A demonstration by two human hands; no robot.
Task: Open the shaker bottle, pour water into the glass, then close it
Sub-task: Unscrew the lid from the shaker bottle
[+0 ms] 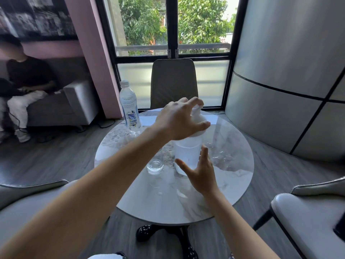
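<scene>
Shaker bottle stands upright mid-worktop, its white lid seated on top, water level visible well up the clear body. Glass sits just left of the bottle, upright, and looks empty.

Left hand reaches over from the left, fingers spread and curled over the lid; contact looks light, not a firm grip yet. Right hand is open, fingers splayed, just beside the near side of the bottle body, not closed around it.

A second plastic water bottle stands at the far left edge, cap on.

Judgement: task is at step 1. Lid looks not yet opened, nothing poured, closing still to come. All 3 steps remain.
</scene>
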